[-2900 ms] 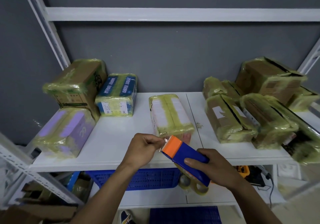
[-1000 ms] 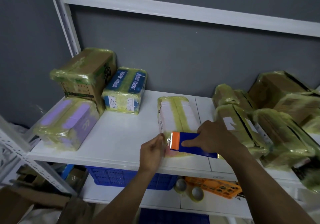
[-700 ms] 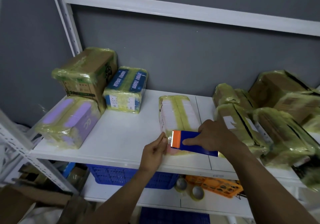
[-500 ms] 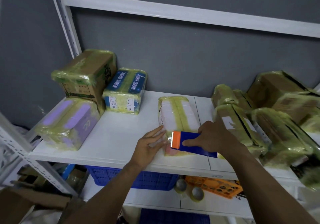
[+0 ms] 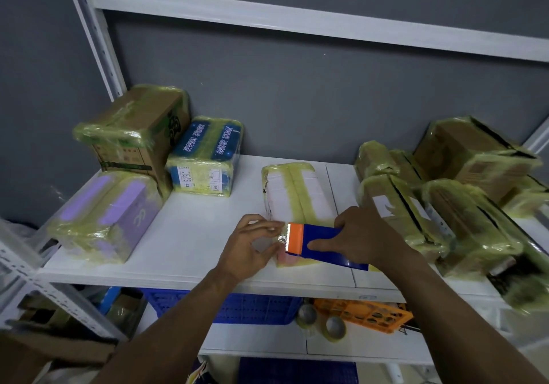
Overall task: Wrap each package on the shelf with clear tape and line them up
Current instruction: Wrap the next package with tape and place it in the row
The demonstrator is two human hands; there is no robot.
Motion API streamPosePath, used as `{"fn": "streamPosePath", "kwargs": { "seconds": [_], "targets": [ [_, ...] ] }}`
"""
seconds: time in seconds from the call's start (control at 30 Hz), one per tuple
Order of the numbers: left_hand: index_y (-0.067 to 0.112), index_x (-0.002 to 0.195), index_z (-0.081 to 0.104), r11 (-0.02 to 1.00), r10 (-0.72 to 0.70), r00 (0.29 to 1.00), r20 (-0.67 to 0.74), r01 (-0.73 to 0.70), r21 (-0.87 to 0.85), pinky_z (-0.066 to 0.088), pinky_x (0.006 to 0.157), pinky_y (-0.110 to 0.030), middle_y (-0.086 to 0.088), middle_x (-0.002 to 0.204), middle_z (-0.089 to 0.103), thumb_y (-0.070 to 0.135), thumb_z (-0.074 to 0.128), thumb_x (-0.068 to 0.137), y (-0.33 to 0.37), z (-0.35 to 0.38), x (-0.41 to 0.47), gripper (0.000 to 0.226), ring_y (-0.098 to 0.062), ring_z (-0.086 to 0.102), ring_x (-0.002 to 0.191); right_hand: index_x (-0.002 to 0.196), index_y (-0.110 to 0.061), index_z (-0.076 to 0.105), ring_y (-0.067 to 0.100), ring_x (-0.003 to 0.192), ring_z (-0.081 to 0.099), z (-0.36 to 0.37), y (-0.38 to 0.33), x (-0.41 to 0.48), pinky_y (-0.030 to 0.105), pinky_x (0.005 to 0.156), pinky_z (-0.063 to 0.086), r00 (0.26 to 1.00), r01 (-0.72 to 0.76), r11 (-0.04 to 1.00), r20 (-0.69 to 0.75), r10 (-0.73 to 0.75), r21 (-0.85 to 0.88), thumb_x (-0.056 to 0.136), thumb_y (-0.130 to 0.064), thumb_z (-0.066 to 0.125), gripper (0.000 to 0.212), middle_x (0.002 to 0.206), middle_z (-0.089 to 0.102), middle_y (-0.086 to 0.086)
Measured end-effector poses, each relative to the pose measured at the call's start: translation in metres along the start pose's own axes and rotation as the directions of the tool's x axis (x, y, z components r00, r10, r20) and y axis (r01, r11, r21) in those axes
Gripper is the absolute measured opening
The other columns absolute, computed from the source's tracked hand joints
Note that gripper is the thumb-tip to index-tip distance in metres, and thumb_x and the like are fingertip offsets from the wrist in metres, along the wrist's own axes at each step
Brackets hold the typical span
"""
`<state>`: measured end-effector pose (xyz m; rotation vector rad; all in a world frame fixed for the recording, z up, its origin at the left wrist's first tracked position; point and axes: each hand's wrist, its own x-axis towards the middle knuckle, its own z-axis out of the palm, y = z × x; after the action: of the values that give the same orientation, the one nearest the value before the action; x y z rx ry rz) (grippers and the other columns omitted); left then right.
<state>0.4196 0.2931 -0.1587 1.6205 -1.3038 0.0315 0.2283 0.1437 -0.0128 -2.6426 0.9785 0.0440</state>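
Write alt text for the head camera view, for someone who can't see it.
A right hand holds a blue-and-orange tape dispenser against a white package on a shelf, while the left hand pinches tape at its blade. Other taped packages sit on both sides.

Mid-frame a package [image 5: 297, 193] lies on the shelf [image 5: 193, 235]; three packages [image 5: 202, 158] crowd its left end, a pile [image 5: 463, 214] its right end.
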Motion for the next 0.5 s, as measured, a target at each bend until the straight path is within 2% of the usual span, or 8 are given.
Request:
{"fn": "streamPosePath", "kwargs": {
  "seconds": [0.07,0.17,0.27,0.33,0.43,0.5],
  "targets": [
    [0.026,0.122,0.072,1.000,0.002,1.000,0.003,-0.002,0.024,0.047,0.097,-0.014,0.029,0.125,0.062,0.039,0.075,0.085,0.002,0.001,-0.001,0.039,0.000,0.052,0.120,0.080,-0.020,0.066,0.010,0.066,0.067,-0.005,0.001,-0.003,0.022,0.063,0.053,1.000,0.003,1.000,-0.018,-0.003,0.016,0.065,-0.079,0.077,0.062,0.072,0.068,-0.007],
    [0.025,0.120,0.074,0.999,-0.001,1.000,-0.003,0.001,0.054,0.052,0.098,-0.022,0.024,0.125,0.066,0.049,0.071,0.087,0.001,0.000,0.000,0.041,0.000,0.058,0.117,0.078,-0.021,0.066,0.009,0.063,0.066,-0.014,0.007,-0.010,0.019,0.058,0.048,0.999,-0.019,1.000,-0.040,0.019,-0.008,0.062,-0.081,0.077,0.064,0.071,0.067,-0.007],
    [0.023,0.118,0.075,0.999,0.004,0.999,-0.032,-0.002,0.053,0.054,0.100,-0.028,0.023,0.127,0.066,0.034,0.076,0.088,-0.003,-0.002,-0.002,0.032,0.001,0.062,0.117,0.085,-0.022,0.067,0.008,0.064,0.064,-0.025,0.017,-0.016,0.018,0.055,0.045,0.995,-0.055,0.996,-0.085,0.048,-0.074,0.058,-0.086,0.075,0.071,0.075,0.066,-0.009],
    [0.022,0.119,0.074,0.999,-0.004,1.000,-0.015,0.004,0.046,0.054,0.100,-0.033,0.021,0.128,0.066,0.023,0.079,0.088,-0.001,0.000,-0.002,0.032,0.000,0.062,0.117,0.089,-0.020,0.068,0.008,0.067,0.064,-0.030,0.020,-0.017,0.020,0.059,0.050,0.994,-0.065,0.992,-0.099,0.054,-0.107,0.057,-0.087,0.075,0.074,0.078,0.066,-0.009],
    [0.026,0.129,0.069,1.000,0.003,1.000,-0.010,-0.003,0.028,0.052,0.103,-0.030,0.023,0.133,0.063,0.017,0.073,0.093,0.006,0.003,-0.006,0.037,-0.002,0.059,0.121,0.092,-0.018,0.069,0.010,0.070,0.066,-0.031,0.024,-0.016,0.024,0.068,0.057,0.995,-0.070,0.990,-0.084,0.060,-0.126,0.058,-0.087,0.074,0.078,0.082,0.068,-0.006],
    [0.027,0.138,0.063,0.999,0.038,0.999,0.017,-0.038,0.026,0.049,0.104,-0.027,0.022,0.139,0.059,0.014,0.069,0.096,0.010,0.001,-0.012,0.044,-0.005,0.057,0.124,0.091,-0.017,0.071,0.009,0.071,0.065,-0.029,0.027,-0.017,0.022,0.065,0.054,0.996,-0.079,0.989,-0.061,0.072,-0.127,0.058,-0.087,0.074,0.078,0.082,0.069,-0.004]
  ]
}}
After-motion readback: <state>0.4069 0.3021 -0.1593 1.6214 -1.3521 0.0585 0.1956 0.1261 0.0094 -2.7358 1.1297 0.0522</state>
